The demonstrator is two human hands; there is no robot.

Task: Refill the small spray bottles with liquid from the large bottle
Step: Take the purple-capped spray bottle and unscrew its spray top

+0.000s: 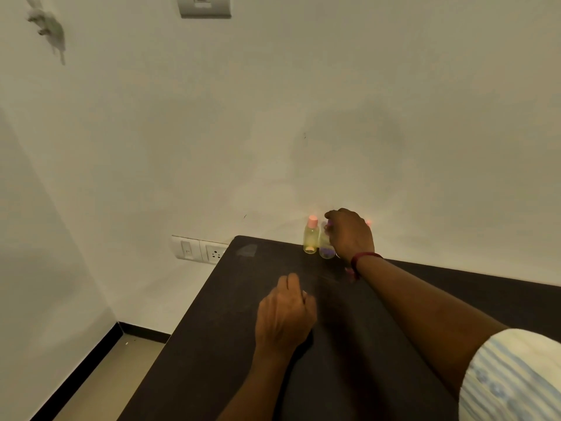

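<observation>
Two small clear bottles stand at the table's far edge against the wall. The left small bottle [310, 240] has a pink cap and yellowish liquid. Right beside it is a small bottle [326, 250] with a purple tint low down. My right hand [350, 233] reaches over this one, its fingers curled round the top, which it hides. Another pink cap [368, 223] peeks out just right of that hand; its bottle is hidden. My left hand [285, 314] rests on the table nearer to me, fingers loosely curled, with nothing seen in it. No large bottle shows.
The dark table [243, 344] ends in a left edge with the floor [115, 372] below. Wall sockets [198, 249] sit just left of the table's far corner. A switch plate [204, 6] is high on the wall.
</observation>
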